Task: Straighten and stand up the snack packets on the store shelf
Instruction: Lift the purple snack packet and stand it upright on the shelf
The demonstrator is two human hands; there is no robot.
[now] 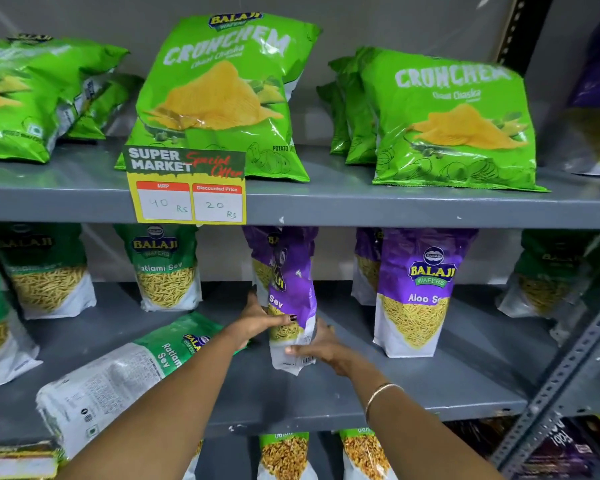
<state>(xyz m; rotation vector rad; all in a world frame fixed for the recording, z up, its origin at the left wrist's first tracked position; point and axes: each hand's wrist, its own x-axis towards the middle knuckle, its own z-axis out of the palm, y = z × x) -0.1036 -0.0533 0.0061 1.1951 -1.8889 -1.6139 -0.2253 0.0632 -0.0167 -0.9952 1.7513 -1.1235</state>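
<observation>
A purple Aloo Sev packet [293, 292] stands upright but turned sideways in the middle of the grey middle shelf [430, 386]. My left hand [262, 322] grips its left side, thumb across the front. My right hand [321, 348] holds its lower right edge near the barcode. A green Ratlami Sev packet [118, 375] lies flat on its back at the shelf's front left, partly under my left forearm. Another purple Aloo Sev packet [420, 292] stands upright to the right, facing forward.
Green Ratlami Sev packets [168, 268] stand along the back left. The top shelf holds green Crunchem bags [222, 95], with a price tag [187, 187] on its edge. A perforated metal upright [568, 368] runs down the right. More packets [284, 455] sit on the shelf below.
</observation>
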